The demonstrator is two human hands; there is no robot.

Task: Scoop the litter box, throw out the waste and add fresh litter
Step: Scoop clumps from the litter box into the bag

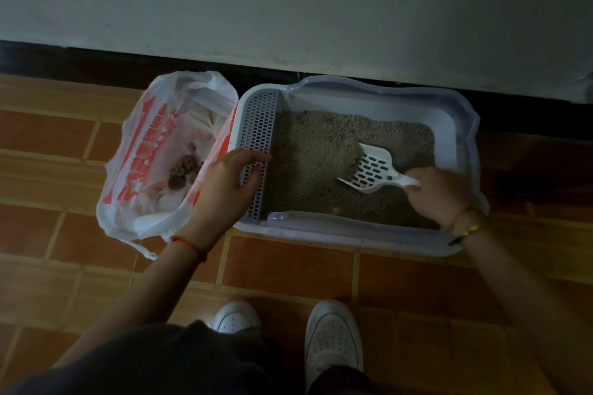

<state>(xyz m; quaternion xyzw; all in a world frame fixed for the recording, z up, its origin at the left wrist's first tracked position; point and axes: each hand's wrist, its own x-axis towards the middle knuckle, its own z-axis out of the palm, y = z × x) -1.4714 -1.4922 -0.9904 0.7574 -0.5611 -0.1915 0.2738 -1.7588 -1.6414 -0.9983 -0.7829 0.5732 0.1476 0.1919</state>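
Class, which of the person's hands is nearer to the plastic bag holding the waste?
Left. The left hand rests on the litter box's grated edge beside the plastic bag; the right hand holds the scoop across the box.

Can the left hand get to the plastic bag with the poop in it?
Probably yes. The left hand rests on the litter box's grated edge, right beside the open plastic bag, with nothing between them.

Both hands reach forward: left (pixel 224 179) spread loosely, right (pixel 439 192) curled closed.
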